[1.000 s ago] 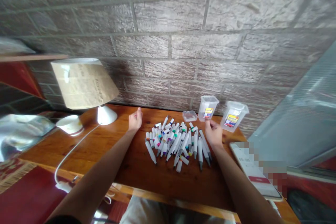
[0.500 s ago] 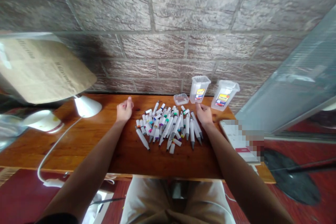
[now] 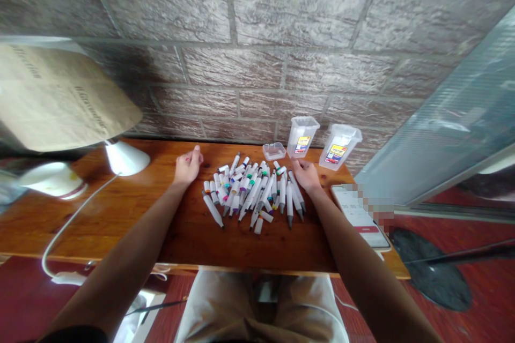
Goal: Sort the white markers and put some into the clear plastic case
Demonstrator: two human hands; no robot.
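Observation:
A heap of white markers (image 3: 251, 193) and loose caps with coloured bands lies on the wooden table (image 3: 249, 253). Several markers show dark, uncapped tips. My left hand (image 3: 188, 166) rests left of the heap, fingers curled in and thumb up, with nothing visible in it. On the heap's right side is my right hand (image 3: 306, 175), also closed, just in front of a clear plastic container (image 3: 302, 136) with a yellow label. A second such container (image 3: 340, 147) stands to its right. Left of them lies a shallow clear lid (image 3: 274, 151).
A lamp (image 3: 126, 158) with a paper shade stands at the left, its white cord running off the front edge. Beside it a paper cup (image 3: 52, 180) lies tilted. At the right edge is a phone (image 3: 360, 214). A brick wall (image 3: 257, 64) closes off the back.
The whole view has shifted slightly, so things sit a little farther left. Both hands keep their places beside the markers.

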